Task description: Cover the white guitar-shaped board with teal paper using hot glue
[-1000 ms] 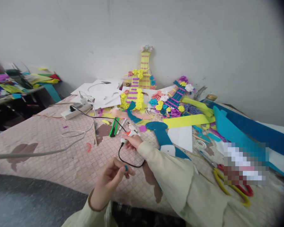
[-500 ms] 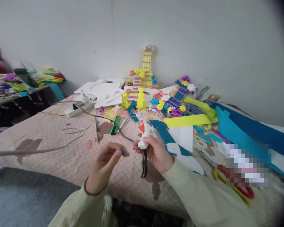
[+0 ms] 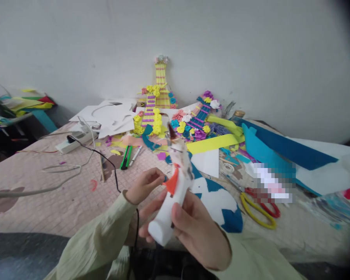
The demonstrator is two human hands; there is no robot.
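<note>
My right hand [image 3: 200,227] is closed around the handle of a white hot glue gun [image 3: 163,217] with an orange trigger. The gun is raised close to me, its dark nozzle pointing away toward the wall. Just behind it, to the left, my left hand [image 3: 144,186] is in a pinch. A tiny blue piece [image 3: 165,179] shows at its fingertips, partly hidden by the gun. Beyond the hands, a white and blue cut-out sheet [image 3: 212,198] lies on the table, along with a green utility knife [image 3: 126,157] and a white pen [image 3: 135,155].
Decorated yellow stick models [image 3: 160,77] stand against the wall, with a blue and purple one [image 3: 202,116] beside them. A power strip [image 3: 76,142] with cables lies left. Yellow-handled scissors [image 3: 256,210] and blue sheets [image 3: 291,144] lie right. White paper [image 3: 116,120] is at the back.
The glue gun has come nearer to me and lower in my right hand. My left hand has shifted right, its fingertips now behind the gun. The view has turned to the right.
</note>
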